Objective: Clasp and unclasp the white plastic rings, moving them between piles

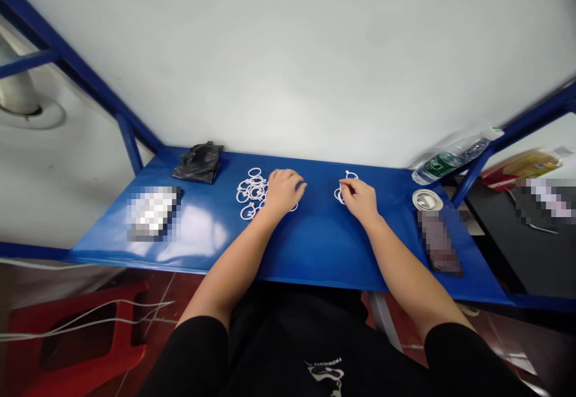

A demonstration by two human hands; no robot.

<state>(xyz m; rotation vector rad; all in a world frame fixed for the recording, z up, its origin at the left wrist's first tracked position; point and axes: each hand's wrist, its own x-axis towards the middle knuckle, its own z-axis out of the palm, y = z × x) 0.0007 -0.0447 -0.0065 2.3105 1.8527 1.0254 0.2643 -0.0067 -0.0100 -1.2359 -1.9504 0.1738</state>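
Head view, left to right: your black bag [198, 162] lies at the bench's [315, 247] back edge, clear of the work. Your left hand [283, 191] rests palm-down, fingers loosely curled, on the loose pile of white rings [251, 193], within easy reach. Your right hand [359, 197] pinches a few rings in the smaller group [344, 192], kept apart. A bottle [450, 158] and tin [426, 199] sit at the right end.

Nothing legible: the water bottle [454, 156] label and the shirt print [324, 373] are too small to read.
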